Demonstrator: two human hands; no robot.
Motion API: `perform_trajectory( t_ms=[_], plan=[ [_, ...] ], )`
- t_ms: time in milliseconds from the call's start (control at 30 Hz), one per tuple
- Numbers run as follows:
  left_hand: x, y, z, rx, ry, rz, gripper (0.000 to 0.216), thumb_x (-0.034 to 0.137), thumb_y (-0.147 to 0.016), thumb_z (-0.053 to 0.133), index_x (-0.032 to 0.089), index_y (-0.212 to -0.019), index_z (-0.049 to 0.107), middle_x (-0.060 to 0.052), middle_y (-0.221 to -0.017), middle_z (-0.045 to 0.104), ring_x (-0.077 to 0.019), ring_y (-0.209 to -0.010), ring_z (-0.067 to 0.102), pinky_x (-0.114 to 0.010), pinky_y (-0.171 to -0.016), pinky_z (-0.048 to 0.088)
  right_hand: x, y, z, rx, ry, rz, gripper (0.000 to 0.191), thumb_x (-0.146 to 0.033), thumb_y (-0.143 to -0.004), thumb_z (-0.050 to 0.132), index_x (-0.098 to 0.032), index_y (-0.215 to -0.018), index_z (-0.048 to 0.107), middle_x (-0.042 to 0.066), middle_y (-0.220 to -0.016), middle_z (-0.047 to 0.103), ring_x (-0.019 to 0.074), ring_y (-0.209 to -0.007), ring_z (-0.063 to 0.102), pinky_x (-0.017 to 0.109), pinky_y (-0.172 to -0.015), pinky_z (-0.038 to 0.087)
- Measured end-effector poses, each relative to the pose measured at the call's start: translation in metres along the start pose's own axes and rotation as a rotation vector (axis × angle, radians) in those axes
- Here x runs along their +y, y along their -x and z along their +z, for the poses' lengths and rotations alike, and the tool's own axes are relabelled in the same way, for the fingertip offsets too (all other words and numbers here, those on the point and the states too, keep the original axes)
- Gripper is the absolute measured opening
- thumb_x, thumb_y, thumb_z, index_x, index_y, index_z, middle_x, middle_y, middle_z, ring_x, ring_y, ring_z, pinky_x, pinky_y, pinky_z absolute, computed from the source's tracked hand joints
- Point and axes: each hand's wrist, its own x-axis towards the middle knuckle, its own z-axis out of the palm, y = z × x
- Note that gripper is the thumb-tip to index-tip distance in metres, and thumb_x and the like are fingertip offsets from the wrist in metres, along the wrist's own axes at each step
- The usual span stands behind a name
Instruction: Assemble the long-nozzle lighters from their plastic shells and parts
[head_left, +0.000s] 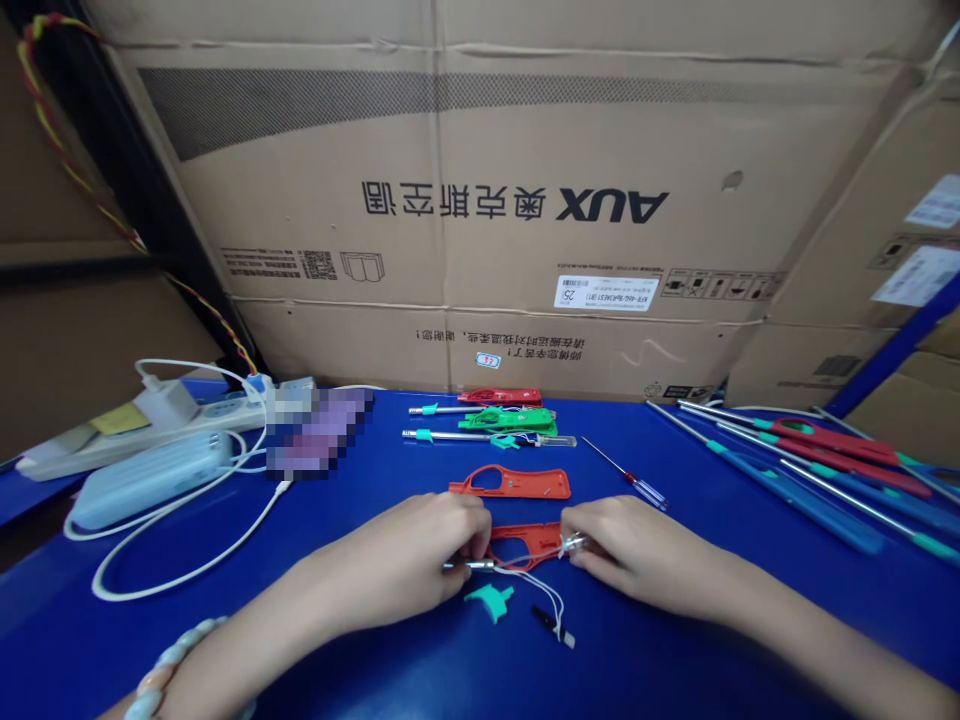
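Observation:
My left hand [420, 555] is closed on the left end of a red plastic handle shell [525, 545] lying on the blue table [375, 640], with a thin metal rod [469, 566] poking from under its fingers. My right hand [626, 550] pinches the shell's right end, where a small metal piece [576, 544] and a white string [546, 592] sit. A teal plastic trigger piece [491, 599] lies just in front of the shell. A second red shell [510, 485] lies behind it.
Assembled red and green tools [502, 420] lie at the back centre, a small screwdriver [626, 475] to the right, and several long tools [817, 460] at far right. A power strip [150, 420], power bank [150, 480] and white cable [187, 570] lie left. Cardboard boxes [480, 200] wall the back.

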Motion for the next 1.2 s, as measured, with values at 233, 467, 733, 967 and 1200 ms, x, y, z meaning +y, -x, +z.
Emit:
perform_trajectory(
  t_ms=[233,467,733,967,1200],
  plan=[
    [-0.002,0.0,-0.01,0.065,0.057,0.027,0.015,0.006,-0.077,0.051,0.018,-0.083,0.055,0.001,-0.083,0.059,-0.0142,-0.073,0.052,-0.024,-0.064,0.038,-0.003,0.004,-0.013,0.085,-0.161,0.082,0.004,-0.019,-0.09,0.05,-0.021,-0.092,0.047,-0.001,-0.075,0.06,0.0163,-0.067,0.056,0.025,-0.058,0.036],
    [-0.012,-0.007,-0.016,0.095,0.168,0.026,0.009,0.009,-0.081,0.052,0.016,-0.084,0.057,0.001,-0.082,0.059,-0.0139,-0.073,0.052,-0.025,-0.067,0.04,0.002,-0.001,-0.006,0.184,-0.195,0.056,0.006,-0.015,-0.09,0.05,-0.02,-0.092,0.054,0.002,-0.09,0.062,0.0162,-0.077,0.06,0.028,-0.067,0.045],
    [-0.019,-0.015,0.006,0.059,0.164,0.061,0.011,0.007,-0.079,0.052,0.016,-0.082,0.056,0.0,-0.081,0.057,-0.0139,-0.073,0.05,-0.024,-0.065,0.039,0.001,-0.005,0.001,0.181,-0.011,0.005,0.012,-0.018,-0.092,0.052,-0.017,-0.096,0.063,0.006,-0.095,0.059,0.0199,-0.084,0.06,0.033,-0.074,0.049],
    [-0.022,-0.008,0.003,0.11,0.15,0.015,0.016,0.004,-0.08,0.049,0.017,-0.086,0.056,-0.001,-0.087,0.058,-0.0142,-0.075,0.054,-0.025,-0.068,0.041,0.002,-0.005,0.004,0.149,0.071,-0.006,0.01,-0.015,-0.089,0.056,-0.016,-0.094,0.064,0.008,-0.092,0.061,0.0209,-0.082,0.061,0.033,-0.071,0.051],
    [-0.031,-0.009,0.008,0.175,0.101,0.029,0.016,0.006,-0.081,0.05,0.019,-0.088,0.055,0.0,-0.086,0.06,-0.0149,-0.075,0.055,-0.026,-0.068,0.042,0.002,-0.007,0.007,0.13,0.085,-0.01,0.008,-0.017,-0.089,0.056,-0.015,-0.092,0.064,0.009,-0.092,0.061,0.0216,-0.082,0.06,0.035,-0.073,0.05]
  ],
)
